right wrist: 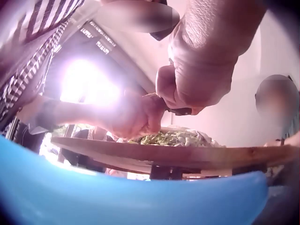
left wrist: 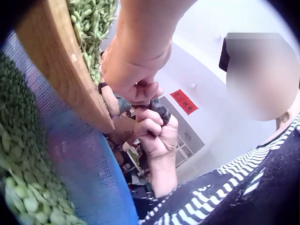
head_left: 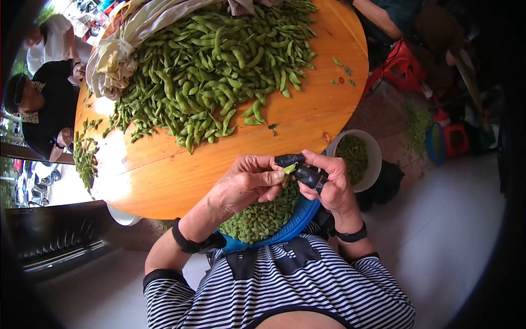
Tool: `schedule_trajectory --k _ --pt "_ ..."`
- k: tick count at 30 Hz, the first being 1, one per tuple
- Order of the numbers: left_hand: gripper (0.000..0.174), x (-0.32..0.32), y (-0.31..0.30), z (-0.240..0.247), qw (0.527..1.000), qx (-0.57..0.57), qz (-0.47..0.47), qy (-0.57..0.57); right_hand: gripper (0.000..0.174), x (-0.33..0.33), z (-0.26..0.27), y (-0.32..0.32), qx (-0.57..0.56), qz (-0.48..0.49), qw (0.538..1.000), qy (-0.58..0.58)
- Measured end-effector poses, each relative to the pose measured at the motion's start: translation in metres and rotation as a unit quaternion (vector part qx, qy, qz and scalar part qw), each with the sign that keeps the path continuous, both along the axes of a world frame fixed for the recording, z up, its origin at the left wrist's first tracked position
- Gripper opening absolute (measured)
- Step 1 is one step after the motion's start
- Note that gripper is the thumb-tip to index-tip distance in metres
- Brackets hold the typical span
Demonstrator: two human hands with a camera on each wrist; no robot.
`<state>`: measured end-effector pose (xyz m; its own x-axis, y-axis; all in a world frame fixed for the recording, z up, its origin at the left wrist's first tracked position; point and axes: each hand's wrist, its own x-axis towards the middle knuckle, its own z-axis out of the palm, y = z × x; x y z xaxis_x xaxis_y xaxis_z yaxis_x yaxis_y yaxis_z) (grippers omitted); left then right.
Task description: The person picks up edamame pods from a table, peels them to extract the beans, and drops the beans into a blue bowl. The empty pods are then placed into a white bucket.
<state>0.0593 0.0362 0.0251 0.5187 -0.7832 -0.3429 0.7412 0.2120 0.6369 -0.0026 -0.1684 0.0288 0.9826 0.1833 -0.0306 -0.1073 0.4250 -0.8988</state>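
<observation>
In the head view, my left hand pinches a green soybean pod between thumb and fingers. My right hand meets it from the other side, its thumb and a finger wrapped in black coverings and closing on the same pod. Both hands are over a blue basket filled with shelled green soybeans. Close in front of them is the edge of a round wooden table. The left wrist view shows the right hand's curled fingers; the pod is hidden there.
A large heap of unshelled pods lies on the table beside a crumpled cloth. To the right stands a white bucket containing pods or husks. Other people sit around the table, one in black at the left. Red stools stand at right.
</observation>
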Motion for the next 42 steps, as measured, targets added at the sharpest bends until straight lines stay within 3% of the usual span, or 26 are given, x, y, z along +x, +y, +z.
schedule_trajectory --k 2,4,5,7,8,12,13,15,17,18,19,20,22,23,25,26,27,28,30,33,36,38,40,42 --pt "0.014 -0.004 -0.006 -0.001 1.000 -0.002 0.026 -0.016 0.033 0.001 0.002 0.001 0.014 -0.004 1.000 0.002" --pt "0.013 -0.008 -0.012 0.007 0.996 0.027 0.052 -0.064 0.036 0.003 0.011 0.003 -0.174 -0.024 0.984 0.007" --pt "0.012 -0.010 -0.014 0.010 0.989 0.057 0.079 -0.113 0.036 0.003 0.011 0.007 -0.174 -0.025 0.984 0.006" --pt "0.011 -0.016 -0.021 0.005 0.985 0.073 0.111 -0.114 0.039 0.002 0.011 0.016 -0.317 -0.082 0.940 -0.100" --pt "0.010 -0.018 -0.022 0.003 0.979 0.090 0.143 -0.114 0.039 0.001 0.011 0.017 -0.317 -0.082 0.940 -0.100" --pt "0.010 -0.019 -0.016 -0.004 0.974 0.133 0.121 -0.137 0.042 -0.003 0.007 0.020 -0.376 -0.115 0.912 -0.116" --pt "0.011 -0.020 -0.015 -0.017 0.964 0.137 0.126 -0.189 0.043 -0.003 0.006 0.020 -0.388 -0.126 0.903 -0.134" --pt "0.012 -0.017 -0.011 -0.016 0.951 0.141 0.133 -0.240 0.040 -0.002 0.005 0.021 -0.368 -0.119 0.914 -0.120" --pt "0.014 -0.008 -0.004 0.006 0.950 0.185 0.053 -0.248 0.038 -0.002 0.006 0.020 -0.347 -0.111 0.925 -0.105" --pt "0.014 -0.004 0.001 0.007 0.950 0.185 0.053 -0.247 0.036 -0.002 0.009 0.016 -0.233 -0.063 0.971 -0.007" --pt "0.014 0.000 0.006 0.007 0.974 0.147 0.023 -0.170 0.034 -0.002 0.011 0.013 -0.112 -0.014 0.989 0.092" --pt "0.013 0.002 0.008 0.007 0.990 0.108 -0.007 -0.092 0.034 -0.001 0.008 0.012 -0.112 -0.014 0.989 0.092" --pt "0.014 0.000 0.006 0.005 0.989 0.126 0.003 -0.083 0.031 0.001 0.001 0.010 -0.016 0.009 0.995 0.099" --pt "0.018 -0.002 0.005 -0.002 0.986 0.123 0.017 -0.106 0.031 0.001 0.003 0.011 -0.016 0.009 0.995 0.099" --pt "0.023 -0.004 0.002 -0.004 0.984 0.120 0.034 -0.130 0.032 -0.001 0.009 0.015 -0.173 -0.033 0.981 0.078" --pt "0.022 -0.005 0.000 -0.002 0.984 0.123 0.056 -0.119 0.032 0.000 0.008 0.018 -0.173 -0.032 0.981 0.078" --pt "0.021 -0.006 -0.002 -0.001 0.983 0.125 0.077 -0.109 0.032 0.002 0.005 0.020 -0.306 -0.077 0.948 -0.044" --pt "0.021 -0.006 -0.003 -0.003 0.983 0.126 0.076 -0.109 0.033 0.003 0.004 0.023 -0.427 -0.120 0.881 -0.165" --pt "0.020 -0.007 -0.004 -0.010 0.989 0.044 0.079 -0.119 0.038 -0.001 0.009 0.029 -0.436 -0.117 0.875 -0.174" --pt "0.020 -0.009 -0.005 -0.001 0.991 0.058 0.083 -0.085 0.042 -0.004 0.008 0.033 -0.465 -0.160 0.845 -0.211" --pt "0.017 -0.015 -0.008 -0.002 0.992 0.024 0.120 -0.020 0.039 -0.001 0.007 0.027 -0.448 -0.166 0.853 -0.209" --pt "0.015 -0.016 -0.007 -0.009 0.993 0.029 0.108 -0.038 0.035 0.000 0.006 0.019 -0.428 -0.140 0.874 -0.180" --pt "0.013 -0.015 -0.007 -0.012 0.993 0.035 0.098 -0.057 0.032 -0.002 0.006 0.015 -0.310 -0.107 0.944 -0.029" --pt "0.008 -0.014 -0.006 -0.012 0.993 0.025 0.085 -0.084 0.029 -0.002 0.010 0.013 -0.278 -0.098 0.956 -0.015"
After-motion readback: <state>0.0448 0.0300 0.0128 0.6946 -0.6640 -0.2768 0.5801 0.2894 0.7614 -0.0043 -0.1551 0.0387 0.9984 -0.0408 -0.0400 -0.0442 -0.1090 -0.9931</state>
